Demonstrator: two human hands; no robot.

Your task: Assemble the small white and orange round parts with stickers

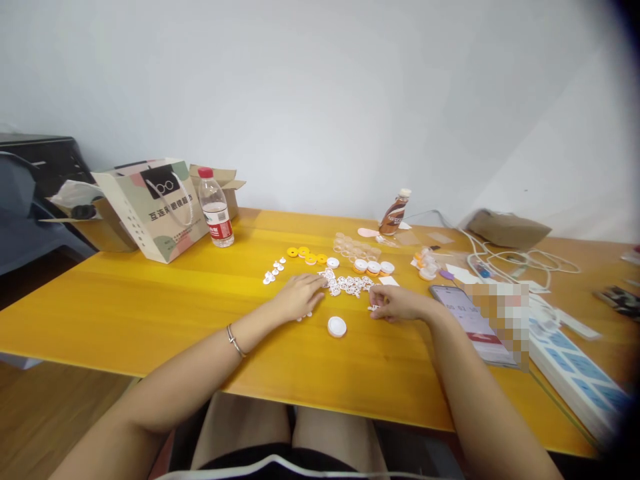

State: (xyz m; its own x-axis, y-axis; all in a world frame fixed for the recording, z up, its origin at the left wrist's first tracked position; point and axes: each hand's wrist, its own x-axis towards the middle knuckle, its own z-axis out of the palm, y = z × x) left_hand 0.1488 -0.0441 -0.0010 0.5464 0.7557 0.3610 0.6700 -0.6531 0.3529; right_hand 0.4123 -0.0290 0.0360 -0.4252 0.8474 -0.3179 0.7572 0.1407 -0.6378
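Observation:
My left hand (299, 297) rests palm down on the yellow table (150, 300), its fingers reaching into a pile of small white pieces (347, 284). A thin bracelet (235, 340) circles that wrist. My right hand (395, 303) lies just right of the pile, fingers pinched on a small white piece. A round white cap (337, 326) lies on the table between the two hands, nearer to me.
Yellow rings (305, 255) and orange-and-white caps (373, 267) sit behind the pile, with clear cups (356, 247). A water bottle (215, 208), paper bag (155, 208) and cardboard box (226, 183) stand far left. A brown drink bottle (395, 212), phone (467, 319), cables (515, 260) and power strip (575, 373) lie right.

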